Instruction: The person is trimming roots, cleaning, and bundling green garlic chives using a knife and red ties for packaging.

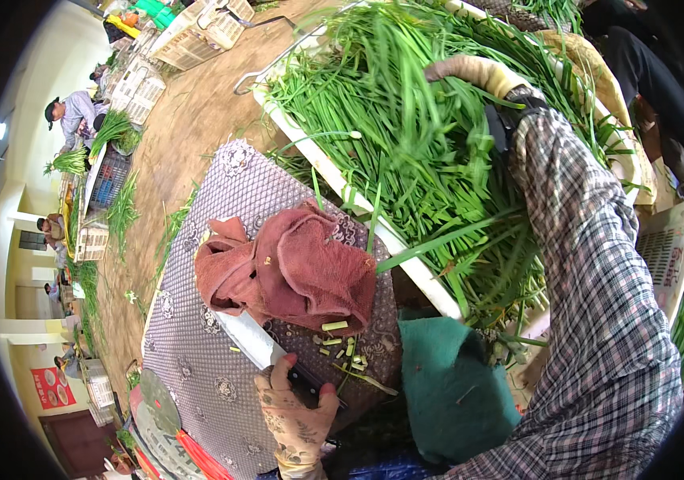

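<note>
My left hand (298, 412), in a patterned glove with bare fingertips, is closed round the black handle of a knife (255, 344). The pale blade points up and left, partly under a crumpled reddish-brown cloth (302, 268). Beside the blade, short cut stalk pieces (350, 356) lie on a patterned padded cover (198, 320). My right hand (478, 74), in a tan glove, reaches to the far side of a pile of long green leaves (406, 160) like garlic chives. Its visible finger curls over blurred leaves; the others are hidden. The pile fills a white crate (310, 148).
A green cloth (454, 388) hangs near me, below the crate. At right stand a white basket (670, 248) and a seated person's dark-clad leg (646, 76). Leaves litter the brown floor (222, 104). Farther left, people (78, 112) work among crates (138, 84) and bundled greens.
</note>
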